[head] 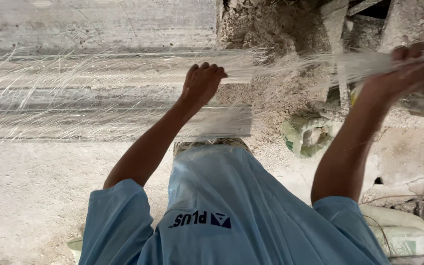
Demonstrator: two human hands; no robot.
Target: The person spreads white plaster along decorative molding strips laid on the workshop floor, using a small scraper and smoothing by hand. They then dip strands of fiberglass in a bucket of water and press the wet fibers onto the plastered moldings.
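Observation:
A long bundle of pale, thin fibres (99,73) stretches across the view at hand height, fanning out loosely toward the left. My left hand (201,84) is closed over the bundle near the middle, knuckles up. My right hand (407,66), blurred by motion, grips the bundle's tighter right end (359,63) near the frame's right edge. My blue shirt (231,211) fills the bottom of the view below both arms.
Long grey concrete slabs (99,120) lie in steps under the fibres at left. A heap of crumbly rubble (276,73) sits beyond the hands. A green and white sack (307,135) lies on the sandy ground; more sacks (401,230) are at bottom right.

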